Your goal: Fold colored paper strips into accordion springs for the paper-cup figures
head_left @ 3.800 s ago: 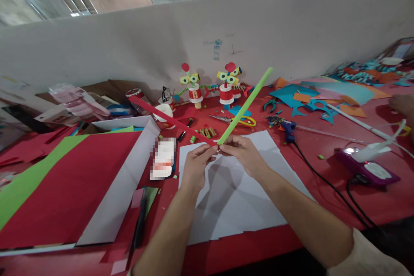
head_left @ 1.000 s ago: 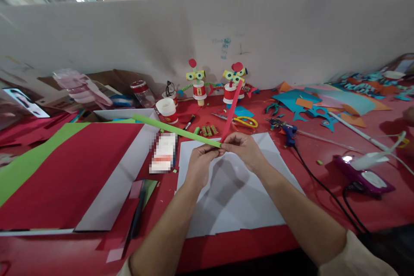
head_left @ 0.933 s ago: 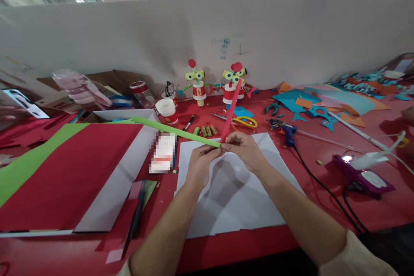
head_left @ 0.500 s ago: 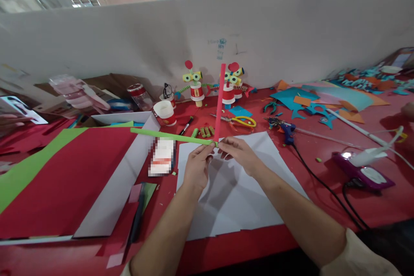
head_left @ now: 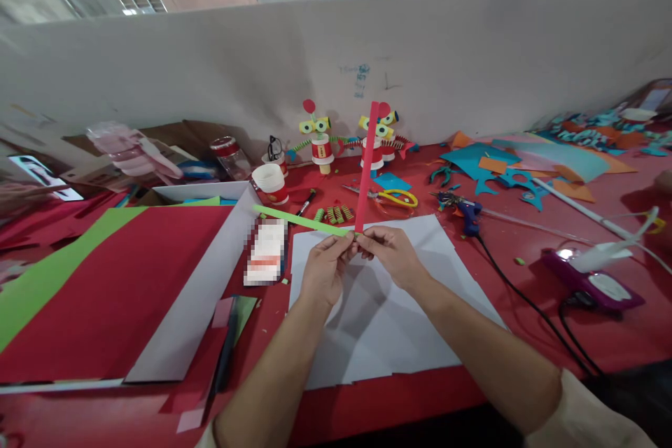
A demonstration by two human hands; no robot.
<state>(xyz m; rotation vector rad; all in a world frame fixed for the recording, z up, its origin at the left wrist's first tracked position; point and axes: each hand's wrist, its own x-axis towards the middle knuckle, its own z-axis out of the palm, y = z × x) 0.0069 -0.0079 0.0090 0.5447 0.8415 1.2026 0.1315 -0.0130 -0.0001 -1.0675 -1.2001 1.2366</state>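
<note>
Above the white paper (head_left: 399, 329), both hands meet where two paper strips cross. The green paper strip (head_left: 302, 221) reaches out to the left, and the red paper strip (head_left: 368, 168) points up and away. My left hand (head_left: 325, 262) is closed, thumb and fingers pinching the strips at the joined end. My right hand (head_left: 391, 255) pinches the same end from the other side, its fingertips touching the left ones. The fingers partly hide the joint. Several folded green paper springs (head_left: 336, 214) lie just beyond the hands.
Scissors (head_left: 393, 197), a marker (head_left: 306, 203) and paper-cup robot figures (head_left: 322, 147) stand or lie behind. On the right are a glue gun (head_left: 467, 213) with its cable and a purple power strip (head_left: 593, 280). A box (head_left: 210, 294) with coloured sheets fills the left.
The green strip's far end has swung inward, to the right. The red strip now tilts further right at its top. Both hands have drawn closer around the joint.
</note>
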